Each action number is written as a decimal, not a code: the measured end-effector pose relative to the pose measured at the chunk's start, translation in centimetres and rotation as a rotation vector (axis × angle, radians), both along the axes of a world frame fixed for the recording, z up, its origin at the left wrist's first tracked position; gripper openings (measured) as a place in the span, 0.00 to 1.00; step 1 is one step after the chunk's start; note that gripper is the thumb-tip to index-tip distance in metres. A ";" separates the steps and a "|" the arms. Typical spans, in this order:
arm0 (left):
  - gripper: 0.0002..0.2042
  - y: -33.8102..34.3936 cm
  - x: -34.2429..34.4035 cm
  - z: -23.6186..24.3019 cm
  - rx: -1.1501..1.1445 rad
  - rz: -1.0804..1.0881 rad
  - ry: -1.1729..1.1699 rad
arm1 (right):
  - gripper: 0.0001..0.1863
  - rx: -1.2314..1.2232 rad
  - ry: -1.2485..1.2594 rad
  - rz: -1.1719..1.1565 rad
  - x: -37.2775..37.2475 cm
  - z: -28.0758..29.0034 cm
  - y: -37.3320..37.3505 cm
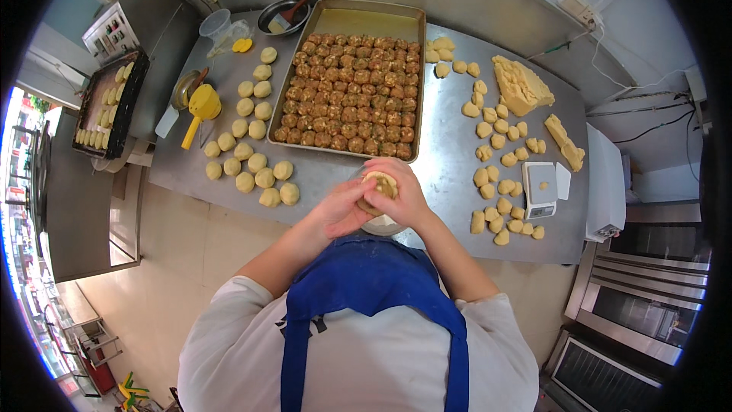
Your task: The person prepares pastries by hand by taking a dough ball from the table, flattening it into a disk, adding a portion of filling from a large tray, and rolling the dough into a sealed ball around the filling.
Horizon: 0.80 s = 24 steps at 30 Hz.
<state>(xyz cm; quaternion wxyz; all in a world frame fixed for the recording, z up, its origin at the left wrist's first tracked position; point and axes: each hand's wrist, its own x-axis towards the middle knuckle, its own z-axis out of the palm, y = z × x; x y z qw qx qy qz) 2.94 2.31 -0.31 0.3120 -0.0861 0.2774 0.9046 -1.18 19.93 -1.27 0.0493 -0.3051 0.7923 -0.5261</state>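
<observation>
At the front middle of the steel table, my left hand and my right hand are cupped together around a piece of pale dough with brownish filling inside, my right thumb pressing at it. Both hands' fingers are closed on it. Just beyond them lies a metal tray holding rows of brown, speckled filling balls. A round pale container sits partly hidden beneath my hands. Several smooth dough balls rest to the left of the tray.
Several dough pieces, a large dough slab and a white scale are on the right. A yellow sifter and dark bowl are at back left. A black tray stands far left, ovens lower right.
</observation>
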 end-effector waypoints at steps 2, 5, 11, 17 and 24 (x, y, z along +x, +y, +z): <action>0.20 1.9 -0.5 0.2 0.011 0.124 0.005 | 0.18 -0.152 0.086 -0.211 -0.2 -0.9 -1.3; 0.20 1.9 -1.0 -0.5 -0.011 0.264 0.072 | 0.19 -0.346 0.211 -0.554 0.8 0.6 -4.5; 0.18 0.2 -0.2 2.4 -0.161 0.126 0.071 | 0.20 -0.071 0.377 -0.103 -1.6 2.6 -2.0; 0.18 1.7 -1.4 3.7 0.006 0.291 0.175 | 0.18 -0.283 0.464 -0.436 -1.3 3.9 -4.1; 0.20 1.0 -0.3 4.8 -0.167 0.202 0.145 | 0.16 -0.156 0.379 -0.121 -2.1 3.4 -2.6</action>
